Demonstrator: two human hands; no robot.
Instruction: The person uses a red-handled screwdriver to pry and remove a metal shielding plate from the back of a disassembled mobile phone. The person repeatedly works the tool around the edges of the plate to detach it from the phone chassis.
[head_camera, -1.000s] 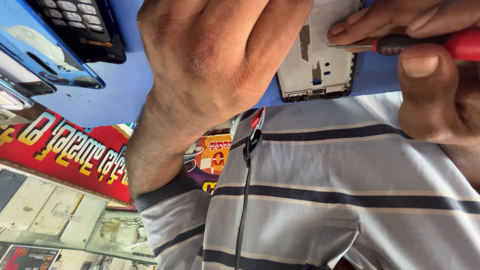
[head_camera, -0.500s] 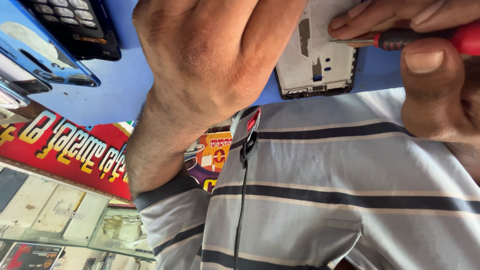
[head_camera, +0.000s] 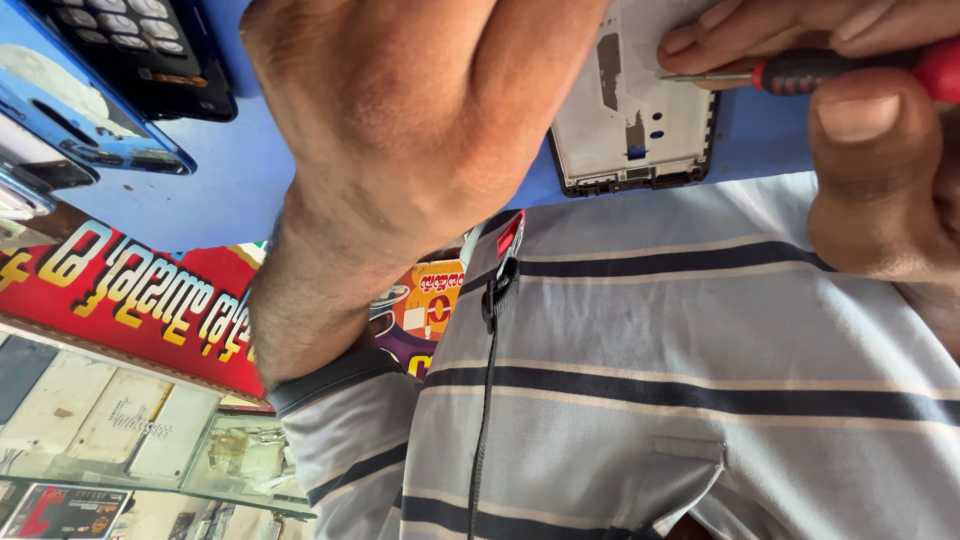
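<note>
Opened phone frame (head_camera: 640, 110) on a smooth blue mat (head_camera: 230, 180), under two hands.

Right hand (head_camera: 870, 150) pinching a red-and-black screwdriver (head_camera: 830, 68), slim metal tip on the pale rectangular frame; left hand (head_camera: 420, 120) curled closed beside it, contents hidden.

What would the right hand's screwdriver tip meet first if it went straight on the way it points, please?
Probably the opened phone frame: the screwdriver in the right hand points left, its tip already over the frame's pale inner plate; contact is unclear.
</note>
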